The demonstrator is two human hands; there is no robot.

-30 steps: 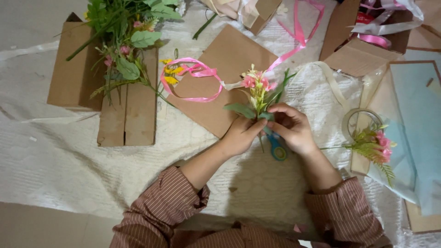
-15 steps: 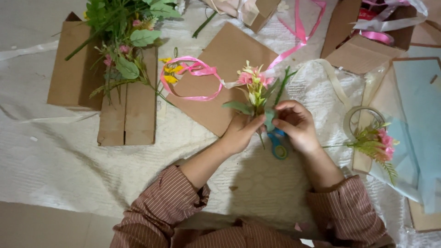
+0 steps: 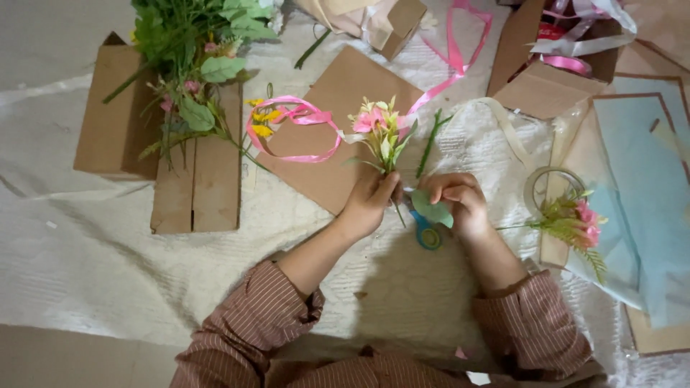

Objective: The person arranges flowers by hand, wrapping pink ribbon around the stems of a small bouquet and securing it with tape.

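I am pinching a small flower bunch [image 3: 379, 129] in my left hand [image 3: 370, 205]. My right hand [image 3: 456, 197] is pinching a green stem [image 3: 429, 144] with a leaf [image 3: 433, 209].

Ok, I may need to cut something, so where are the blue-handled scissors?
In the head view, the scissors sit right of centre, by the right hand and behind a green leaf, with the blue handle over the white cloth.
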